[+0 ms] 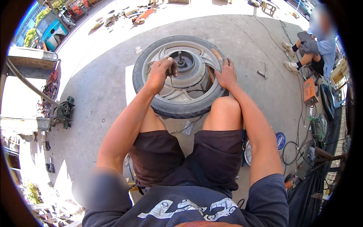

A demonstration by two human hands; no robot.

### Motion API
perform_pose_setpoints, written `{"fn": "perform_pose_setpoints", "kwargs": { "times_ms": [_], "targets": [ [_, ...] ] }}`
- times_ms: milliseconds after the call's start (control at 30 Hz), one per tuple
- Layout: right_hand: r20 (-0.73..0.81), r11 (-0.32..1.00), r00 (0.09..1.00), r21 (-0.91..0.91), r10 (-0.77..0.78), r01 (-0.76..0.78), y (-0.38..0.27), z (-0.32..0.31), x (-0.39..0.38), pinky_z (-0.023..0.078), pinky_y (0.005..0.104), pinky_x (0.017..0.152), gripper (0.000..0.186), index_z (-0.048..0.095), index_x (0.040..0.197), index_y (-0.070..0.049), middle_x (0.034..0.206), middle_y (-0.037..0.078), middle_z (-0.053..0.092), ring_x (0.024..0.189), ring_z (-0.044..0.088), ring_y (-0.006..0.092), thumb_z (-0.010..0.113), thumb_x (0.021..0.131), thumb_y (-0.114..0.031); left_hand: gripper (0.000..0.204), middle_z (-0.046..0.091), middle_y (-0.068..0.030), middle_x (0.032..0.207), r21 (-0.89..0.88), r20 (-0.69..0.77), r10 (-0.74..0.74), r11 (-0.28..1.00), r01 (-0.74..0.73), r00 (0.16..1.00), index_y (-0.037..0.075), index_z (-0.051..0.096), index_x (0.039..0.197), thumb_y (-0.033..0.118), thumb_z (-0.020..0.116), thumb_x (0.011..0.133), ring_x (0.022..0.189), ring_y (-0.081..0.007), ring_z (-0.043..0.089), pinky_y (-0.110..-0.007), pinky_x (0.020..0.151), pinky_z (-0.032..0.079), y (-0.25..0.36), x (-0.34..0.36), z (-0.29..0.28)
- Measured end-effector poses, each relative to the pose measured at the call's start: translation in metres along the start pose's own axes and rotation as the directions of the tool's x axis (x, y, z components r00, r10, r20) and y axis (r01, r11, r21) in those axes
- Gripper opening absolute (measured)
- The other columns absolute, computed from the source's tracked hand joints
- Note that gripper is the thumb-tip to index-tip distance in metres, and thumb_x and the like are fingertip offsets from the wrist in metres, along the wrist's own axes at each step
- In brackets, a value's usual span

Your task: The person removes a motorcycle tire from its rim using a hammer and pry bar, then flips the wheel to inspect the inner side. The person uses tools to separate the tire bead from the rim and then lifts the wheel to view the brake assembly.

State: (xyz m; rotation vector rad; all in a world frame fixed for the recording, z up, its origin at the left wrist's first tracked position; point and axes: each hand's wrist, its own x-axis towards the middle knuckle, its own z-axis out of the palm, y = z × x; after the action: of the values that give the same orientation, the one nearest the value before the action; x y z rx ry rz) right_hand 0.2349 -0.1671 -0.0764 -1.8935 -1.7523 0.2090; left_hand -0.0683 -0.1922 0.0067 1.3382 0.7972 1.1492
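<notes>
Wheel, one: lying flat on its side, just beyond your two knees, beneath your left hand and touching your right. Fitted with one black tyre, one round hub plate at the centre, and one axle standing upright from it.

Left hand, one: above the left part of the wheel, just beside the axle, your fingers curled in toward the palm. From this angle you cannot fairly tell whether they pinch something thin or touch the metal.

Right hand, one: laid on the right side of the tyre, palm down, your fingers extended over the rubber and the thumb spread inward toward the rim; no closed grip.

Clear plastic scrap, one: on the concrete between your knees, near the wheel's closest edge.

Metal wrench, one: angled, on the concrete to the right of your right hand, apart from it.

Blue round tin, one: right of your right forearm.

Orange box, one: farther right, near a seated co-worker in a light-blue top.

Blue vehicle, one: far off, upper left.
</notes>
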Motion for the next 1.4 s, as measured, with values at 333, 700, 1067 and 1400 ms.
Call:
{"fn": "perform_pose_setpoints", "kwargs": {
  "times_ms": [333, 700, 1067, 1400],
  "targets": [
    [0.006, 1.000, 1.000, -0.015, 0.003, -0.002, 0.000, 0.000, 0.000, 0.041, 0.0494, 0.110, 0.078, 0.036, 0.146, 0.007, 0.152, 0.026, 0.034, 0.132, 0.044, 0.0486, 0.068, 0.085, -0.030, 0.035, 0.050, -0.0021, 0.073, 0.013, -0.061, 0.083, 0.997, -0.082, 0.995, 0.006, 0.054, 0.086, 0.035, 0.052, 0.105, 0.069, -0.0126, 0.047, -0.029, 0.065, 0.039, -0.010, -0.006, 0.004],
    [0.014, 0.999, 0.999, 0.002, 0.033, -0.033, -0.007, -0.004, -0.001, 0.041, 0.0501, 0.109, 0.076, 0.037, 0.146, 0.004, 0.153, 0.025, 0.034, 0.131, 0.045, 0.0486, 0.068, 0.085, -0.028, 0.031, 0.044, -0.0059, 0.068, -0.261, -0.379, 0.135, 0.934, -0.245, 0.916, 0.004, 0.047, 0.075, 0.021, 0.046, 0.101, 0.063, -0.0176, 0.043, -0.034, 0.061, 0.039, 0.019, 0.025, -0.034],
    [-0.007, 1.000, 1.000, -0.001, 0.010, -0.010, 0.001, 0.002, 0.002, 0.042, 0.0512, 0.109, 0.075, 0.038, 0.146, 0.003, 0.153, 0.026, 0.035, 0.131, 0.045, 0.0490, 0.068, 0.084, -0.028, 0.034, 0.047, -0.0044, 0.062, -0.100, -0.416, 0.116, 0.980, -0.173, 0.902, 0.005, 0.050, 0.071, 0.021, 0.047, 0.101, 0.058, -0.0147, 0.044, -0.030, 0.057, 0.037, 0.004, 0.025, -0.037],
    [0.006, 1.000, 1.000, -0.001, 0.025, -0.025, -0.003, -0.002, 0.001, 0.042, 0.0515, 0.109, 0.075, 0.038, 0.145, 0.003, 0.153, 0.024, 0.034, 0.130, 0.045, 0.0488, 0.068, 0.084, -0.027, 0.028, 0.045, -0.0057, 0.067, -0.113, -0.424, 0.069, 0.985, -0.128, 0.903, 0.005, 0.046, 0.075, 0.019, 0.047, 0.100, 0.061, -0.0164, 0.043, -0.033, 0.060, 0.038, 0.000, 0.026, -0.041]
  ]
}}
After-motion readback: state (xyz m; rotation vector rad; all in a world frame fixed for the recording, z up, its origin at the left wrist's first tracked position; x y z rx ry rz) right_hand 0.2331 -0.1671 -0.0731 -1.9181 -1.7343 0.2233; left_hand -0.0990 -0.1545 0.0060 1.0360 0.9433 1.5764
